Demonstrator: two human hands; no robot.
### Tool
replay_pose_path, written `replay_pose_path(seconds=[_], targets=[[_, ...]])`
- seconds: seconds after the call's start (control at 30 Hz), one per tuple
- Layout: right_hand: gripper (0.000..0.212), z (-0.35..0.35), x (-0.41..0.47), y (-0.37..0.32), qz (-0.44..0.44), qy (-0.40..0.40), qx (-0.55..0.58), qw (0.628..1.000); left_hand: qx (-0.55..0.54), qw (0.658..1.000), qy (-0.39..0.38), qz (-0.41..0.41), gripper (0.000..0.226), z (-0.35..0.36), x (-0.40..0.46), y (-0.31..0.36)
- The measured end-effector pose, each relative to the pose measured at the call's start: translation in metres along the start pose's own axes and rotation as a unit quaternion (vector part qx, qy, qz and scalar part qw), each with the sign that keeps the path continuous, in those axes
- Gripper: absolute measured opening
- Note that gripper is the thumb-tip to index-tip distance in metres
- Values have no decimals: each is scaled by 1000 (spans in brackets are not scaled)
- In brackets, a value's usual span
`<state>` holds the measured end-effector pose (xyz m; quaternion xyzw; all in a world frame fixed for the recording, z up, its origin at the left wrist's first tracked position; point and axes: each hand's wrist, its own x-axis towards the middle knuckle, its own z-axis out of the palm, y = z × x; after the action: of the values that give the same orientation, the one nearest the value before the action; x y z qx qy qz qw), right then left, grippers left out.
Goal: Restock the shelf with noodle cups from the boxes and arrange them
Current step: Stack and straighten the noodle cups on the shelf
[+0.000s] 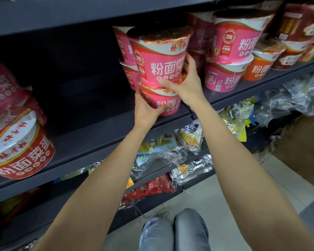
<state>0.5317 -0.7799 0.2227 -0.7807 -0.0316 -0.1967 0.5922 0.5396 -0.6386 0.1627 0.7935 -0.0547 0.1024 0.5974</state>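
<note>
Two pink noodle cups stand stacked at the front of the dark shelf, the lower cup close to the shelf's front edge and the upper cup sitting on its lid, tilted a little toward the left. The left hand curls round the lower cup from the left and below, fingers wrapping across its front face. The right hand holds the upper cup at its base on the right side, thumb lying along the seam where the two cups meet and fingers reaching up the cup's right wall. Just behind and left of the stack, another pair of pink cups stands in shadow, touching or nearly touching it. To the right, a second stacked pair of pink cups sits close by with only a narrow gap, and an orange cup stands beside that, followed by darker red tubs toward the far end. Left of the stack the shelf runs open and dark for a wide stretch until a red cup lying tipped near the front edge, with a pink packet behind it. The top of the upper cup comes close under the shelf board above. Lower shelves hold snack bags.
</note>
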Motion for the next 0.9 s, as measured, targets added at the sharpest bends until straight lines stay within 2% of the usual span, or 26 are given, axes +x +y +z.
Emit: replay_pose_path(seconds=[0.13,0.3,0.43,0.5,0.57,0.63,0.7,0.77,0.83,0.9], targets=[[108,1,0,-1,2,-6,4,1000,-1,1000,17,-4,106,0,-2,-5],[106,7,-8,-2,7,10,6,1000,-2,1000,3,-1,108,-6,-2,-9],[121,10,-20,-11,13,36,-47,998,33,999,-37,-8,112,-19,-8,9],[110,12,-39,-17,-1,66,-85,994,89,994,-66,-5,100,-36,-20,25],[84,18,-69,-24,-53,124,-94,986,126,988,-91,-1,82,-67,-46,41],[56,34,-98,-33,-101,161,-68,979,146,985,-84,44,61,-107,-81,47],[38,58,-118,-44,-125,128,-35,983,187,974,-28,123,39,-150,-118,46],[28,85,-131,-55,-142,46,-13,989,267,942,55,197,28,-193,-140,39],[26,116,-136,-65,-163,-34,-8,986,351,898,128,233,27,-233,-145,31],[33,150,-136,-75,-170,-118,-16,978,438,850,177,233,33,-270,-136,19]])
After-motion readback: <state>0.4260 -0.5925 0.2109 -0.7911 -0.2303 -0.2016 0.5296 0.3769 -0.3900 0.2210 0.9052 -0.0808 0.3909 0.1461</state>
